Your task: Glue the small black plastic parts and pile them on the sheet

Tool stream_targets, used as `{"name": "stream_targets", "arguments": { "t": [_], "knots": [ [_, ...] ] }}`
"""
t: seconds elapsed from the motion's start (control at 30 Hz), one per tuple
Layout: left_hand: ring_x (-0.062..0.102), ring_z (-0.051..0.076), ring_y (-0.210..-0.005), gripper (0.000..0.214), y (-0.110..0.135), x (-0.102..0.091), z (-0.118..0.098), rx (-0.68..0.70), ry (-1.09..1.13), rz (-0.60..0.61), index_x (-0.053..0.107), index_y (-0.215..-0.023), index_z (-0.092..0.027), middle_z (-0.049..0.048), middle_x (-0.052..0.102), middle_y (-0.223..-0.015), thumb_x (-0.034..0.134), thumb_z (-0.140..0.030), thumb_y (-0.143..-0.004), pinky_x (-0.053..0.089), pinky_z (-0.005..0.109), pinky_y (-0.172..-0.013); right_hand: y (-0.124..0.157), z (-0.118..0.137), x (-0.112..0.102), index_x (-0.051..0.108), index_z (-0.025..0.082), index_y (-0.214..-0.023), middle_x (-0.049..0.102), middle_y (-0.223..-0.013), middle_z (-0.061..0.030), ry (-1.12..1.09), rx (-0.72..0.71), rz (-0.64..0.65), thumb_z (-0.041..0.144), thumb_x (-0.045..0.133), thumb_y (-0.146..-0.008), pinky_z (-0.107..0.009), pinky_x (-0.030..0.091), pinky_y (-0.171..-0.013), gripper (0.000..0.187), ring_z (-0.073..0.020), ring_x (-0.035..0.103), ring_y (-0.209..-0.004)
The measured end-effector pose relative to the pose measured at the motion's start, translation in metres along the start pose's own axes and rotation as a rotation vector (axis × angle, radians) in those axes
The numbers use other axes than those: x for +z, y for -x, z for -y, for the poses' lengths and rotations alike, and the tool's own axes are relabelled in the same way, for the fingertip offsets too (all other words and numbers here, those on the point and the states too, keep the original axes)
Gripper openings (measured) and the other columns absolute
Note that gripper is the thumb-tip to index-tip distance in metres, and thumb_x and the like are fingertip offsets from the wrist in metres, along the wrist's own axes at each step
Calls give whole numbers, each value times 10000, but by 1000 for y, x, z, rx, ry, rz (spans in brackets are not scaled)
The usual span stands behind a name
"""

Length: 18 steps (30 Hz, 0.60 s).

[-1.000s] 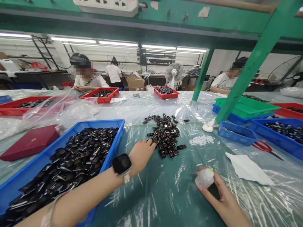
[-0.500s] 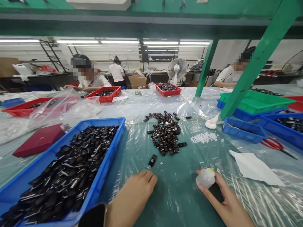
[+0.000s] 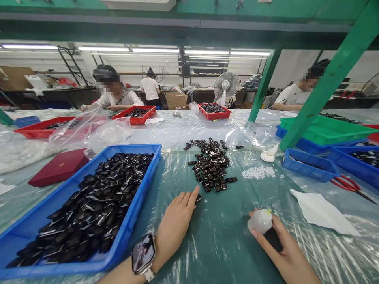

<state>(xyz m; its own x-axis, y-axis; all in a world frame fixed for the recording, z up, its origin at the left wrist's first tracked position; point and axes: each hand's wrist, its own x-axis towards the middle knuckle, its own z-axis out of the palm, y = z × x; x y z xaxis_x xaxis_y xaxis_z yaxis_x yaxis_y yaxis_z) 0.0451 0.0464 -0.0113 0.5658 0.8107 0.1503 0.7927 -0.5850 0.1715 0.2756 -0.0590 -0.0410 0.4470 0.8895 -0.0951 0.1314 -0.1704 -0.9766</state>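
Black part point(image 3: 198, 198) under my left hand point(image 3: 174, 225), fingers extended, beside the blue tray point(image 3: 142, 205) edge; my right hand point(image 3: 278, 248) grasps a white bottle point(image 3: 259, 221) on open table point(image 3: 225, 244).

A long desk point(image 3: 225, 244) covered in clear plastic sheet runs to the far side. Green steel posts point(image 3: 325, 85) slant up on the right to a green beam overhead. Fluorescent tubes point(image 3: 154, 50) light the far room, where a white fan point(image 3: 226, 87) stands.

no legible text, labels, brands or numbers anywhere
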Motion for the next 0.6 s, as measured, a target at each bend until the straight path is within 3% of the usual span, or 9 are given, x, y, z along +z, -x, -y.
{"name": "stream_targets", "arguments": {
  "t": [0.1,0.2,0.3,0.37,0.47,0.6],
  "knots": [
    [659,253,-974,327,11,-7,-2,22,93,11,562,-1256,-201,86,660,-1103,412,-108,-981,558,392,-834,-4,-6,-5,640,299,-1148,654,-1252,-89,23,15,23,579,651,-797,-275,590,-688,449,-307,616,-1144],
    [662,214,-975,339,29,-14,-3,38,172,41,531,-1284,-242,52,662,-1098,427,-127,-983,568,329,-821,-10,-17,-13,593,286,-1234,622,-1321,-100,93,19,108,559,661,-801,-289,591,-722,517,-321,582,-1206],
    [663,205,-958,327,46,-17,-1,62,274,123,564,-1254,-279,26,673,-1053,419,-139,-996,565,337,-828,-12,-25,-17,572,288,-1255,613,-1339,-94,129,-39,129,517,642,-836,-284,589,-745,483,-312,568,-1231],
    [646,241,-1027,305,52,-17,3,82,337,176,559,-1278,-289,38,664,-1111,506,-216,-986,557,379,-864,-12,-26,-17,587,287,-1231,623,-1330,-90,133,-77,131,487,643,-846,-283,589,-758,437,-303,581,-1220],
    [573,292,-1183,514,53,-15,9,104,378,201,429,-1411,-294,75,600,-1281,617,-244,-935,515,433,-954,-11,-19,-15,623,284,-1188,644,-1306,-90,151,-114,101,461,666,-827,-284,599,-722,404,-302,627,-1161],
    [629,248,-948,206,49,-10,10,92,382,180,584,-1156,-258,48,638,-1039,475,-181,-998,540,381,-810,-10,-13,-14,673,269,-1106,696,-1222,-90,208,-138,22,486,695,-778,-293,604,-698,394,-309,670,-1086]
  ]
}}
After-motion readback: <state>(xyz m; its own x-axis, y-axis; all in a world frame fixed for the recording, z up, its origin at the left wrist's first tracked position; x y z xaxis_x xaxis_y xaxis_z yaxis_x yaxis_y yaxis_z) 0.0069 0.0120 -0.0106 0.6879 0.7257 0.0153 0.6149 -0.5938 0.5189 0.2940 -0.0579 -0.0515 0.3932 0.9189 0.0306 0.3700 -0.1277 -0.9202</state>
